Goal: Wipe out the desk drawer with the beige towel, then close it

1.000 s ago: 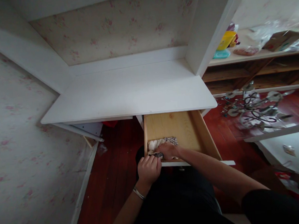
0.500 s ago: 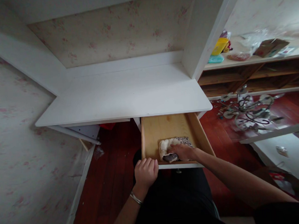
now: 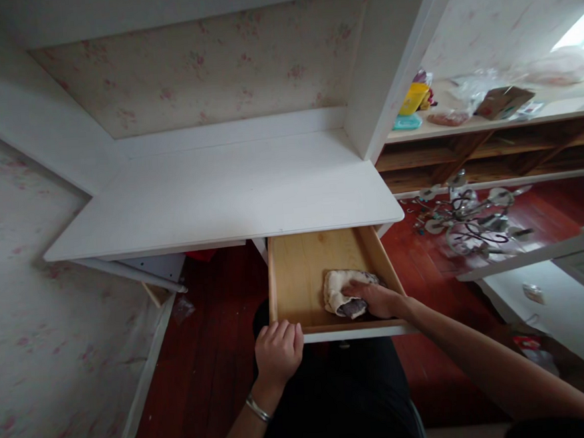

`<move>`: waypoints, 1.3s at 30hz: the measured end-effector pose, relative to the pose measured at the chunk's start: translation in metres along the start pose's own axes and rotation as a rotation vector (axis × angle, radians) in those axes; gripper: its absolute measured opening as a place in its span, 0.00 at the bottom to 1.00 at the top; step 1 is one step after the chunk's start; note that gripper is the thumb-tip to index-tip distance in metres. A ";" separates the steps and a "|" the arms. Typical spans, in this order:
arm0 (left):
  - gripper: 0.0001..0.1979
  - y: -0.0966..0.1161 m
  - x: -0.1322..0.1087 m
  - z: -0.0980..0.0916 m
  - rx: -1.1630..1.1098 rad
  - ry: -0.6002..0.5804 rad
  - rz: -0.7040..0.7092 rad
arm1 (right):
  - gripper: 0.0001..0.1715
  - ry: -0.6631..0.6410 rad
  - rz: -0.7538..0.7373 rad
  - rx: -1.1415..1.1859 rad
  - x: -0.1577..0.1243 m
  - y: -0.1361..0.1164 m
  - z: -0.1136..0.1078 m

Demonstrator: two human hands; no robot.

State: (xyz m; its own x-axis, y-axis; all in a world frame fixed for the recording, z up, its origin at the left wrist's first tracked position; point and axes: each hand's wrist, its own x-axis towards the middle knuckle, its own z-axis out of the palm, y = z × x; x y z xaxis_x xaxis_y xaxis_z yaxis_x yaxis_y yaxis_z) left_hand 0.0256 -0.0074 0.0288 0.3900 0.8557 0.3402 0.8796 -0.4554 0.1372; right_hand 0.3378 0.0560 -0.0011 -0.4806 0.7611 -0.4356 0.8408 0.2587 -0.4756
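A white desk's drawer (image 3: pixel 296 272) is pulled out toward me, its bottom bare pale wood. Inside it, near the front right, lies a folded cream cloth (image 3: pixel 334 286) with a dark patterned part and a grey fold. My right hand (image 3: pixel 370 296) presses down on this cloth, fingers bent over it and the tips partly sunk in its folds. At the drawer's front left corner, my left hand (image 3: pixel 279 346) is wrapped over the top edge of the front panel. A silver bracelet (image 3: pixel 258 408) circles the left wrist.
Above the drawer spreads the white desktop (image 3: pixel 230 196), with upright side panels. A chandelier (image 3: pixel 476 216) lies on the red wooden floor (image 3: pixel 216 358) at the right. Behind it a low shelf unit (image 3: pixel 495 124) carries a yellow container (image 3: pixel 413 98), plastic bags and a cardboard box (image 3: pixel 504 102).
My right hand and the cloth have slid to the right within the drawer. My left hand keeps its hold on the drawer's front. The view has shifted slightly.
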 end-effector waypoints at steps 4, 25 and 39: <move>0.15 0.002 0.004 -0.001 0.009 -0.033 -0.031 | 0.41 0.039 -0.114 -0.039 0.027 0.024 -0.004; 0.12 0.007 0.007 -0.008 0.003 -0.119 -0.092 | 0.45 0.114 0.070 -0.219 0.110 0.066 -0.060; 0.10 0.000 0.005 -0.007 -0.013 -0.122 -0.034 | 0.50 0.029 0.100 -0.137 0.193 -0.067 -0.032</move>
State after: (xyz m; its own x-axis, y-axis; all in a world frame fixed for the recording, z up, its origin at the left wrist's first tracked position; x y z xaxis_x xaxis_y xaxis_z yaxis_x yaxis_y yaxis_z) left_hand 0.0259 -0.0053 0.0368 0.3913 0.8937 0.2197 0.8893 -0.4286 0.1594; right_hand 0.1961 0.2048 -0.0287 -0.3867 0.8038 -0.4521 0.9113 0.2577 -0.3212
